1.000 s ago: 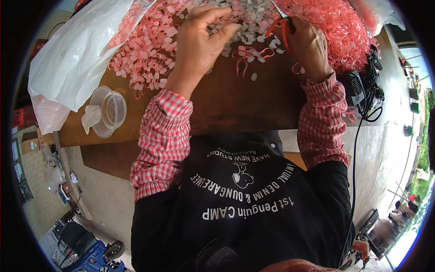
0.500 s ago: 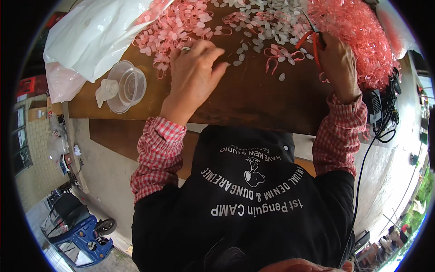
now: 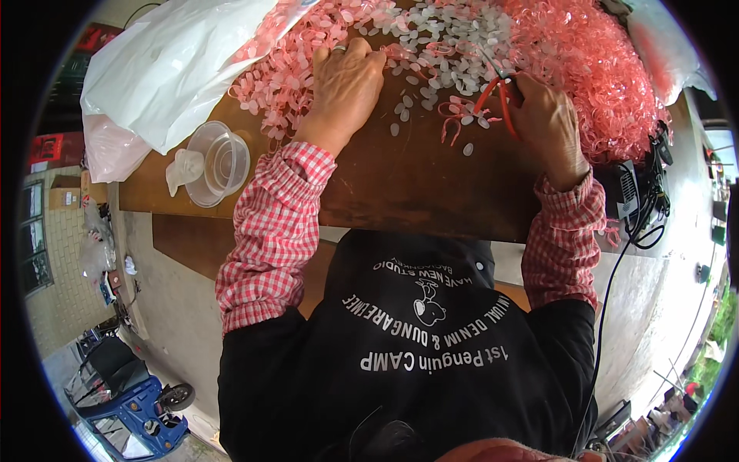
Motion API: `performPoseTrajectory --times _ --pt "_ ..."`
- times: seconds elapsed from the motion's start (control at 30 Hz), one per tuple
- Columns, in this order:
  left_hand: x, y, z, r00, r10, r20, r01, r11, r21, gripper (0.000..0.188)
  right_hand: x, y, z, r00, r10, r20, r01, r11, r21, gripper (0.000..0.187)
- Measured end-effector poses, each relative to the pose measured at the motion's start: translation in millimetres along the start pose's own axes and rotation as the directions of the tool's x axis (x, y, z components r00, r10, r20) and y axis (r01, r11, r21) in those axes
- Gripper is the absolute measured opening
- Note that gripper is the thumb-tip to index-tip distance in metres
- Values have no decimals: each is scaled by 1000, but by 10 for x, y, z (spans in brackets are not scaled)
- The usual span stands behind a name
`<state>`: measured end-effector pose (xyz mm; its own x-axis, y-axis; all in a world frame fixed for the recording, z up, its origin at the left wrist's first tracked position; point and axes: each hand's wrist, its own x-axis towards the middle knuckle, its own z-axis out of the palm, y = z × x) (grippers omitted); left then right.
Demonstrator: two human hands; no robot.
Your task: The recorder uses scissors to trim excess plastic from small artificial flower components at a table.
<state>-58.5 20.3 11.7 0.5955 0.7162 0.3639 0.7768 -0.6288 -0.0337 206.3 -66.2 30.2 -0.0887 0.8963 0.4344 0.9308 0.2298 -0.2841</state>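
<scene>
My left hand (image 3: 344, 86) is at the right edge of a heap of pink plastic pieces (image 3: 281, 96). Its fingers curl downward and their tips are hidden, so what they pinch cannot be seen. My right hand (image 3: 545, 123) grips scissors (image 3: 504, 100) with orange-red handles and metal blades pointing up-left over loose pale, oval pieces (image 3: 462, 65). Just left of the scissors, a small cluster of pink loops with pale ovals (image 3: 459, 115) lies on the brown table (image 3: 416, 181).
A large mound of shiny pink plastic loops (image 3: 593, 77) is at the right. Black cables (image 3: 654, 192) hang beside it. On the left are a clear round tub (image 3: 223, 165), with a crumpled translucent piece (image 3: 183, 169) at its rim, and a white plastic bag (image 3: 165, 73).
My left hand has moved up to the pink heap and its fingers have curled down. My right hand has shifted slightly left with the scissors, nearer the small cluster.
</scene>
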Motion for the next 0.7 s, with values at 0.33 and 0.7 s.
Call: performPoseTrajectory --times 0.33,0.7 --pt "154 407 -86 935 -284 211 143 -241 -960 22 27 -120 111 997 -52 -59 69 943 325 20" --pt "138 730 45 982 -184 51 -10 -316 -949 16 67 -131 202 992 17 122 -101 678 728 32"
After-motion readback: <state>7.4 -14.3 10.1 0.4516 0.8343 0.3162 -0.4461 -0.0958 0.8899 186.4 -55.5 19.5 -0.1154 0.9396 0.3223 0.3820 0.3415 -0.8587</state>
